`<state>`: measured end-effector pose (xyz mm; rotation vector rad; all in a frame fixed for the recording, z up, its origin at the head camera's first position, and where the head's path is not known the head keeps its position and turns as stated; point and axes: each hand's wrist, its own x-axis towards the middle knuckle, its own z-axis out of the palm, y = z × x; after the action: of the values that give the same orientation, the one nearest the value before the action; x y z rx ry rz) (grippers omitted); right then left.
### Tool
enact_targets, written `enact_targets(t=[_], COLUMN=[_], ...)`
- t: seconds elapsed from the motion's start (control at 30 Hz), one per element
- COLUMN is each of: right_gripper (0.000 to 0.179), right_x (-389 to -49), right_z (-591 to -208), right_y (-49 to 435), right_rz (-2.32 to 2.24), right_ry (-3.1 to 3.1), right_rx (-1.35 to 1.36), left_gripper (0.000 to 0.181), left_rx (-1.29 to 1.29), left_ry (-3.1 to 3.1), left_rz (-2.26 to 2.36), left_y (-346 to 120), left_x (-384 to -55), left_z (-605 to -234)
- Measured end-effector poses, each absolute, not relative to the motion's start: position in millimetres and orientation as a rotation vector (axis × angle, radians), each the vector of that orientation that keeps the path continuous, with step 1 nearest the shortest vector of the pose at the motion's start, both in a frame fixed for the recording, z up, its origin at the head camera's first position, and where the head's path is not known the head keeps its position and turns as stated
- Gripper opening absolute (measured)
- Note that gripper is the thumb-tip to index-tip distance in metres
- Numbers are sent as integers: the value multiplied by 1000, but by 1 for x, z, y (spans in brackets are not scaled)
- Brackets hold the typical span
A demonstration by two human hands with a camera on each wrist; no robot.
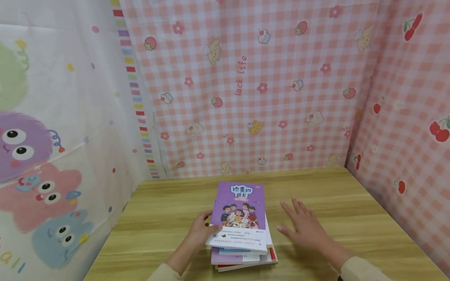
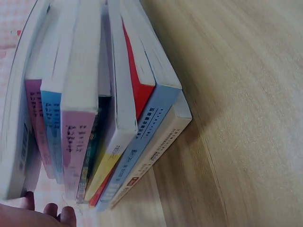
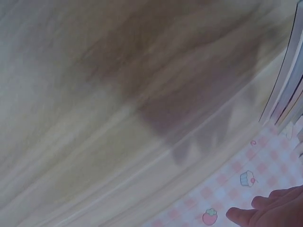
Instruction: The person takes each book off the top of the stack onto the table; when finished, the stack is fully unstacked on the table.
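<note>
A stack of several books stands on the wooden table, topped by a purple picture book (image 1: 240, 207) with a white band across its lower cover. My left hand (image 1: 205, 230) pinches this top book at its left edge, thumb on the cover and fingers beneath. In the left wrist view, the fingertips (image 2: 66, 215) show under the top book (image 2: 16, 109), beside the uneven spines of the lower books (image 2: 78, 132). To the right of the stack, my right hand (image 1: 304, 226) is apart from the books with fingers spread, holding nothing. The right wrist view shows part of that hand (image 3: 272, 210).
The wood-grain table (image 1: 161, 218) extends on both sides of the stack. Behind it hangs a pink checked curtain (image 1: 239, 144); a white curtain with cartoon figures (image 1: 98, 156) borders the left, and a cherry-print curtain (image 1: 400, 156) the right.
</note>
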<state>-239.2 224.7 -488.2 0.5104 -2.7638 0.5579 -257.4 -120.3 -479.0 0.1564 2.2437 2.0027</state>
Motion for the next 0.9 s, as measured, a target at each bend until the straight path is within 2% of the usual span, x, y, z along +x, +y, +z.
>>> enact_targets(t=[0.5, 0.7, 0.9], right_gripper=[73, 65, 69], right_x=[-217, -217, -219], right_z=[-512, -501, -486], right_y=[217, 212, 201], right_rz=[708, 936, 959], right_ry=[-2844, -2796, -2821], right_rx=[742, 630, 655], left_gripper=[62, 61, 68], left_rx=[84, 111, 167], left_ry=[2194, 2133, 2001], left_rz=[2107, 2102, 2128], left_y=[-144, -151, -158], left_x=[-255, -254, -256], left_z=[-480, -481, -482])
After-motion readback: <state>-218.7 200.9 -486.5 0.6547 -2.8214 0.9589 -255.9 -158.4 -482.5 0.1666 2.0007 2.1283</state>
